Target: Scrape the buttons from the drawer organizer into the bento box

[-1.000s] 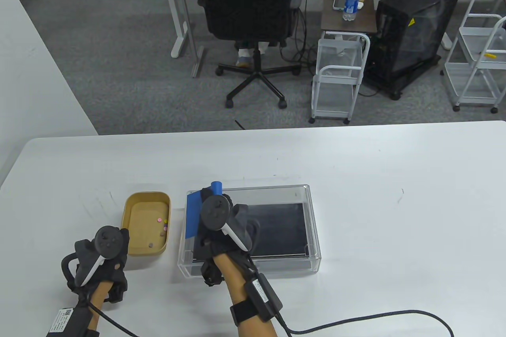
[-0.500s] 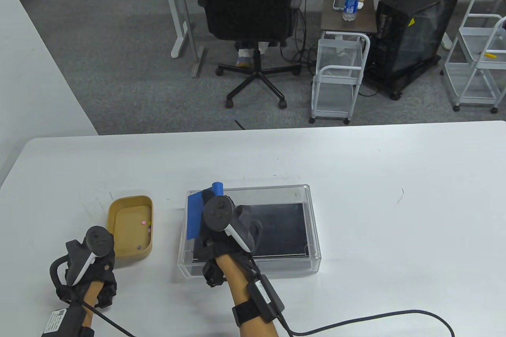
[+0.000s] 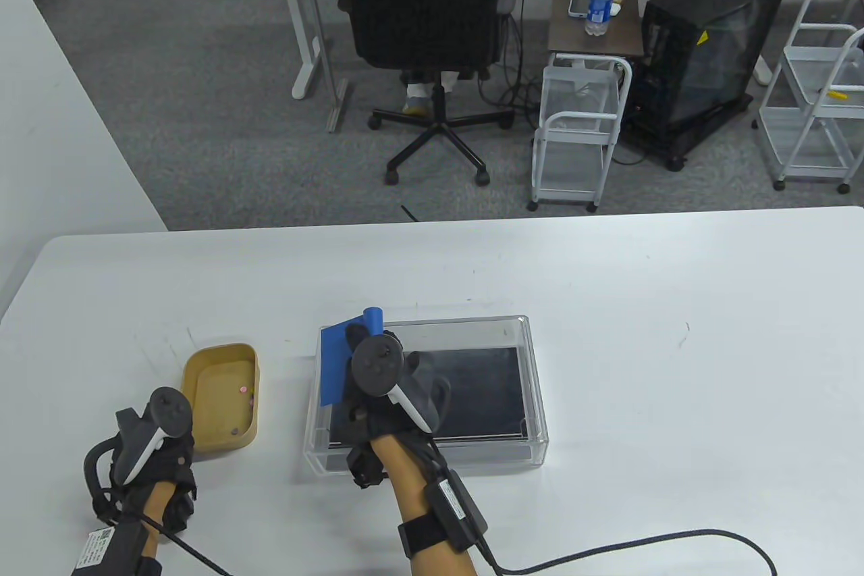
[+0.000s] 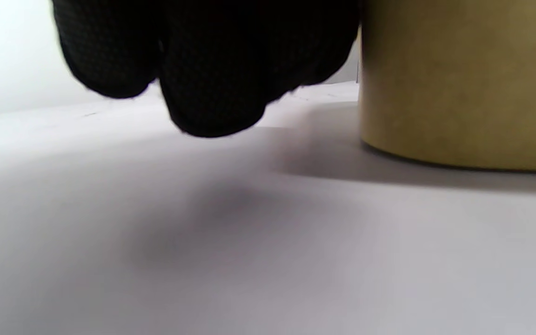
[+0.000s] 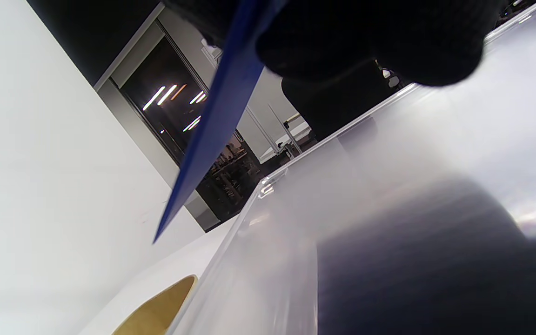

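The tan bento box (image 3: pixel 202 431) sits left of the clear drawer organizer (image 3: pixel 432 458), with a gap between them. A few small buttons (image 3: pixel 243 389) lie in the box. My left hand (image 3: pixel 152 448) is at the box's near left corner. In the left wrist view its curled fingers (image 4: pixel 203 70) hang next to the box wall (image 4: pixel 458 83); whether they grip it is unclear. My right hand (image 3: pixel 385 394) is inside the organizer's left end and holds a blue scraper (image 3: pixel 335 363), blade over the left wall. The blade (image 5: pixel 212 125) also shows in the right wrist view.
A black liner (image 3: pixel 479 394) covers the organizer's floor; I see no buttons on it. A black cable (image 3: pixel 641 542) runs from my right forearm across the table's near right. The table's far edge (image 3: pixel 472 221) borders an office floor with a chair and carts.
The bento box has slid left with my left hand, away from the organizer, and turned slightly. My right hand and the scraper have barely moved.
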